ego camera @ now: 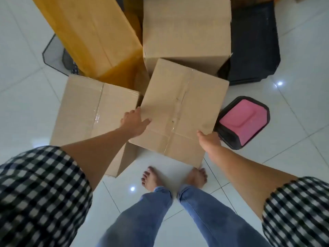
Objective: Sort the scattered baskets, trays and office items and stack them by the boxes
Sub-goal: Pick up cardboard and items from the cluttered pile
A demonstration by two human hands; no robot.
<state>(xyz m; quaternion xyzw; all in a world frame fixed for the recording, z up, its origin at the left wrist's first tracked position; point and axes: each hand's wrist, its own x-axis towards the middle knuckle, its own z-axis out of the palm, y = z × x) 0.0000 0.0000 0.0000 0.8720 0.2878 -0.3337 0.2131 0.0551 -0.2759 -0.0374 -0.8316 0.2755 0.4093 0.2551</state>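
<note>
Toes (199, 175) are my main worry, since I'm barefoot and the near corner of the taped box (179, 111) hangs right over them. My hands are well apart on it. My left hand (136, 122) is hooked over the left edge with the thumb on top, and my right hand (209, 139) is clamped on the near right corner. Neither hand looks to be under the bottom, so if it's heavy it could slide out of that pinch and land on my feet. It looks tilted and off the floor at my end, close in among the other boxes. Swinging it right could clip the black bin (229, 137) with the pink tray (247, 122) just beside it. Going left, it'd bump the neighbouring box (92, 107). Can't tell what's inside, so the weight's a guess.
</note>
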